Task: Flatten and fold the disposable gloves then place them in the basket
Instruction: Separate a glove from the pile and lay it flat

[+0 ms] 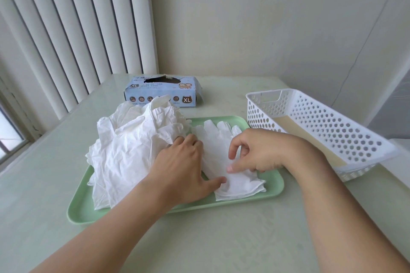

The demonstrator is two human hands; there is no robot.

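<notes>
1. My left hand [180,165] presses flat, fingers straight, on the glove [224,162] lying on the green tray [275,184].
2. My right hand [257,150] pinches the same glove.
3. The basket [321,126] sits at two o'clock.

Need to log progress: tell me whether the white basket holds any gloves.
Empty: white basket shows only its bare beige floor, no gloves.

A tray [274,186] sits on the table [44,184], with a pile of gloves [128,146] on its left part and one glove [218,155] lying flat on its right part. Behind the tray is a glove box [162,93], and to the right is a basket [321,126], maybe with a flat sheet inside.
</notes>
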